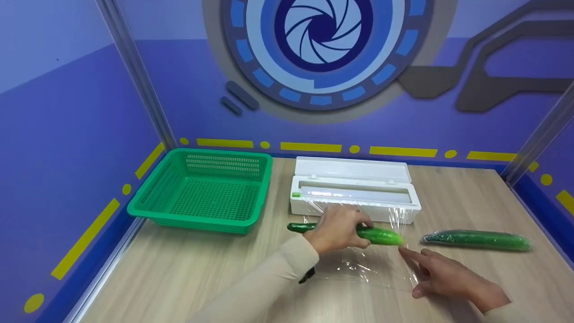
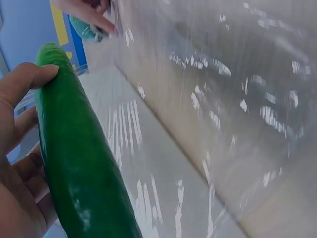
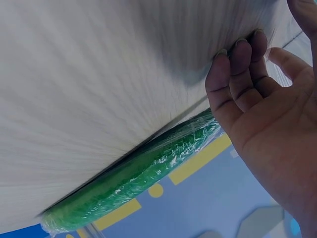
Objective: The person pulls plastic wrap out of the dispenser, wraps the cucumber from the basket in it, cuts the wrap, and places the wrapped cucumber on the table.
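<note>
A green cucumber (image 1: 381, 236) lies across the film in the head view, and my left hand (image 1: 341, 228) grips it from above with the thumb and fingers around its middle. Beneath it stretches clear plastic wrap (image 1: 358, 269), drawn from the white wrap box (image 1: 350, 212) toward me. My right hand (image 1: 448, 273) is at the wrap's right edge, index fingertip close to the cucumber's pale end and thumb lower down. In the right wrist view its fingers (image 3: 240, 64) are loosely bent. A second cucumber (image 1: 477, 240), wrapped in film, lies on the table to the right.
The wrap box stands with its lid (image 1: 352, 169) raised and a film roll (image 1: 354, 195) inside. At the back left is a green plastic basket (image 1: 202, 222). Printed panels (image 1: 215, 89) border the wooden table (image 1: 179, 273) at the back and sides.
</note>
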A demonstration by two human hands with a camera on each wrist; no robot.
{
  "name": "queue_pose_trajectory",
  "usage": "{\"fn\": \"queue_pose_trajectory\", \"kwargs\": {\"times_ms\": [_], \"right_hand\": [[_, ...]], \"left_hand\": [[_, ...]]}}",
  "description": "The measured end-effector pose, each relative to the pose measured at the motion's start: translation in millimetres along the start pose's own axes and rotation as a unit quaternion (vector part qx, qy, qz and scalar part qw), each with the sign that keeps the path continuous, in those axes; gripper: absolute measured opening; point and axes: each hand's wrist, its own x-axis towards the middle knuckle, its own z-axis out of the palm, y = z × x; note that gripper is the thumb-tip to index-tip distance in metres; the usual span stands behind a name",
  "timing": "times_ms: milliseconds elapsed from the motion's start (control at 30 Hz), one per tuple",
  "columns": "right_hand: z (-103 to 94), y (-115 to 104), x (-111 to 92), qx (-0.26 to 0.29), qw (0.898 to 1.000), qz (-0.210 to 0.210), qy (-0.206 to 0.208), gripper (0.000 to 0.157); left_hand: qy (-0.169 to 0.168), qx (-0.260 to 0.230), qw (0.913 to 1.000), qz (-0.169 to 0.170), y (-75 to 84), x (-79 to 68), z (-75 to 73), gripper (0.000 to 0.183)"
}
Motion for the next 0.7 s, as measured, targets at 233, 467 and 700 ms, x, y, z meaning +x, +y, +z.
{"fn": "queue_pose_trajectory", "kwargs": {"times_ms": [233,467,700], "right_hand": [[2.3,3,0,0.011,0.999,-0.021,0.023,0.086],[4.1,5,-2,0.009,0.998,-0.042,0.040,0.086],[1.3,4,-1,0.021,1.000,-0.013,0.006,0.102]], "left_hand": [[-0.032,-0.028,0.9989,-0.019,10.4,7.0,23.9,0.034],[-0.027,0.010,0.9995,0.012,18.0,12.4,44.2,0.031],[-0.034,0.024,0.9991,0.010,19.9,16.3,56.5,0.030]]}}
